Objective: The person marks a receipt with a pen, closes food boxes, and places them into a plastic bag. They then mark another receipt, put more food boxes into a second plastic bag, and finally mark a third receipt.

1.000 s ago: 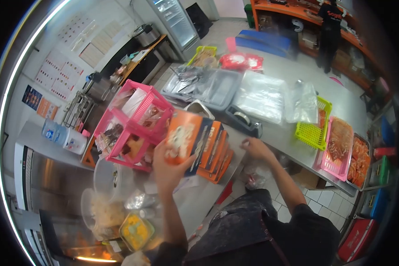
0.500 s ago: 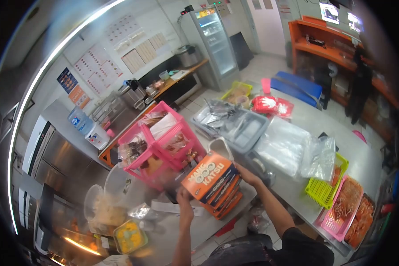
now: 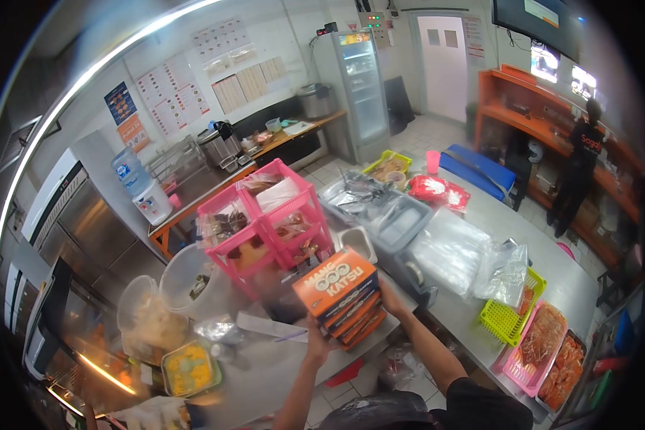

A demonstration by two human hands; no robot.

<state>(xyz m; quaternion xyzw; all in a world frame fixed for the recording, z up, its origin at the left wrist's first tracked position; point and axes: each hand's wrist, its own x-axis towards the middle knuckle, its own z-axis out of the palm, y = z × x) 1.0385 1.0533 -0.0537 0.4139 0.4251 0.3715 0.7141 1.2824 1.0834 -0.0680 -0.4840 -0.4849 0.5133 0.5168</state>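
Note:
Between my two hands is a stack of orange and black food boxes [image 3: 342,295] printed "Mang Katsu", tilted above the corner of the metal table. My left hand [image 3: 319,341] is closed on the stack's left side, its fingers partly hidden. On the right side, my right hand [image 3: 393,299] grips the same stack, with the fingertips out of sight behind it. Just behind the boxes stand a pink plastic rack [image 3: 265,215] of packets and a small metal container [image 3: 357,244].
A grey bin [image 3: 401,229] and clear plastic bags [image 3: 451,251] lie on the right table. Beyond them are a green basket [image 3: 505,322] and a pink tray [image 3: 512,369] of meat. Clear tubs [image 3: 183,283] and a yellow-filled tray [image 3: 190,369] sit left. A person [image 3: 580,168] stands far right.
My view has tilted up and shifted, bringing more of the far wall, the screen and the person in. Both hands still hold the box stack, which appears slightly lower left in view.

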